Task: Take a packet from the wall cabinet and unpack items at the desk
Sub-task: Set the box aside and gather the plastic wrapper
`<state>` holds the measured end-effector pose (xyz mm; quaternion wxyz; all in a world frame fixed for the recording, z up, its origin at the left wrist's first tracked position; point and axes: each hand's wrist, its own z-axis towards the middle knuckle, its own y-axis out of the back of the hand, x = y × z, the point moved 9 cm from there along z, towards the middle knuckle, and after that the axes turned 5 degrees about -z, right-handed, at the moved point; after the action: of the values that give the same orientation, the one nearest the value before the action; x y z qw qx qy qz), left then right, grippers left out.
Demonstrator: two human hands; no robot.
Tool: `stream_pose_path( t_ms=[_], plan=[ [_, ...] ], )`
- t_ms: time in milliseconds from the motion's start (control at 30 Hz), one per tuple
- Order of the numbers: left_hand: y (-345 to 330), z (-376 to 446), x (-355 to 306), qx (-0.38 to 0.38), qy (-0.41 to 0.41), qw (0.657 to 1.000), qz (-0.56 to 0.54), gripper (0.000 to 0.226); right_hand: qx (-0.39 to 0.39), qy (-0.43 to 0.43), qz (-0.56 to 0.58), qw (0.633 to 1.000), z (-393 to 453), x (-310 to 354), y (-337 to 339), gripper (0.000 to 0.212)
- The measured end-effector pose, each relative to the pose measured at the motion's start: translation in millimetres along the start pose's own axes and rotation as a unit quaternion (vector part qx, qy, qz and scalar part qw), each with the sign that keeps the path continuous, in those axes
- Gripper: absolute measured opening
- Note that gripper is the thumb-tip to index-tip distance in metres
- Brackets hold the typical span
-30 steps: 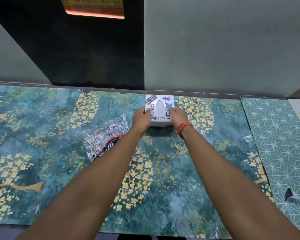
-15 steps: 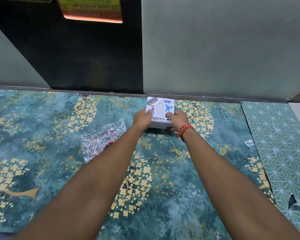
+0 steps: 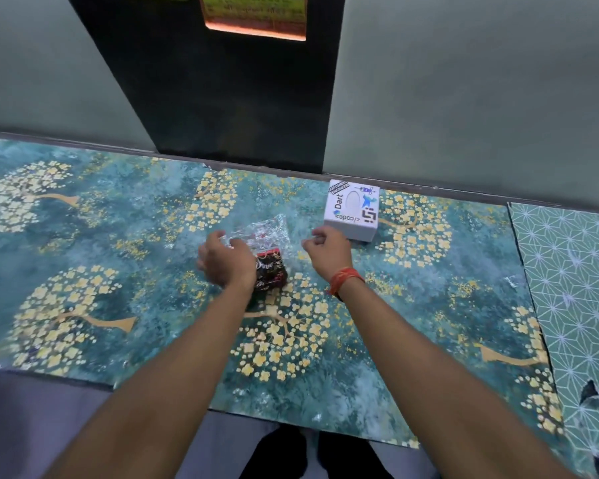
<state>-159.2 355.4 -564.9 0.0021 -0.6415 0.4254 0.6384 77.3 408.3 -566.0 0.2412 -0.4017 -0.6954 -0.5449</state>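
Note:
A crinkled clear plastic packet [image 3: 269,235] lies on the floral teal desk [image 3: 111,236], with a dark red wrapped item [image 3: 273,275] inside it. My left hand [image 3: 226,262] rests on the packet's left side, fingers curled into the plastic. My right hand [image 3: 326,250] hovers just right of the packet, fingers loosely curled and holding nothing. A white sticker-covered box [image 3: 352,210] stands by the wall, right behind my right hand and apart from it.
A dark wall panel [image 3: 229,98] rises behind the desk, with a lit yellow sign [image 3: 255,15] at its top. A pale green patterned mat [image 3: 574,288] covers the desk's right end. The desk's front edge and dark shoes [image 3: 291,454] show below.
Both hands let go of the white box, which stays by the wall. They moved left and nearer to me, and my left hand closed on the clear packet. The camera tilted down and left.

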Motion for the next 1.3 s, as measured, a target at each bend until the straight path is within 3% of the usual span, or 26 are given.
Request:
stream_pose_path(
  t_ms=[100,133,233,400,500,767,1000,1100,1200,1300],
  plan=[
    [16,25,44,0.069,0.118,0.986,0.095,0.041,0.058,-0.075,-0.035,0.995,-1,-7,-33,0.030],
    [15,30,50,0.100,0.121,0.983,0.094,0.041,0.068,-0.089,-0.046,0.993,0,-9,-40,0.022],
    [9,35,55,0.162,0.100,0.981,0.028,0.018,0.058,-0.116,-0.040,0.991,12,-10,-53,0.039],
    [6,35,65,0.220,0.122,0.966,-0.064,0.014,0.099,-0.165,0.058,0.980,15,-18,-61,0.005],
    [10,27,71,0.262,0.190,0.936,-0.140,0.018,0.101,-0.168,0.178,0.964,3,-21,-50,0.019],
    [18,-8,64,0.314,0.272,0.859,-0.301,0.008,0.055,-0.125,0.283,0.949,-25,-21,-5,0.033],
    [13,-30,59,0.389,0.341,0.750,-0.411,0.007,0.094,-0.084,0.367,0.922,-31,-19,23,0.033],
    [9,-54,36,0.504,0.321,0.740,-0.307,0.040,0.171,-0.045,0.349,0.920,-29,-6,31,0.045],
    [3,-93,11,0.616,0.274,0.722,-0.155,0.024,0.230,-0.026,0.303,0.925,-31,7,29,0.046],
    [-11,-118,3,0.670,0.205,0.711,-0.062,0.002,0.258,-0.021,0.248,0.934,-34,9,23,0.017]
  ],
)
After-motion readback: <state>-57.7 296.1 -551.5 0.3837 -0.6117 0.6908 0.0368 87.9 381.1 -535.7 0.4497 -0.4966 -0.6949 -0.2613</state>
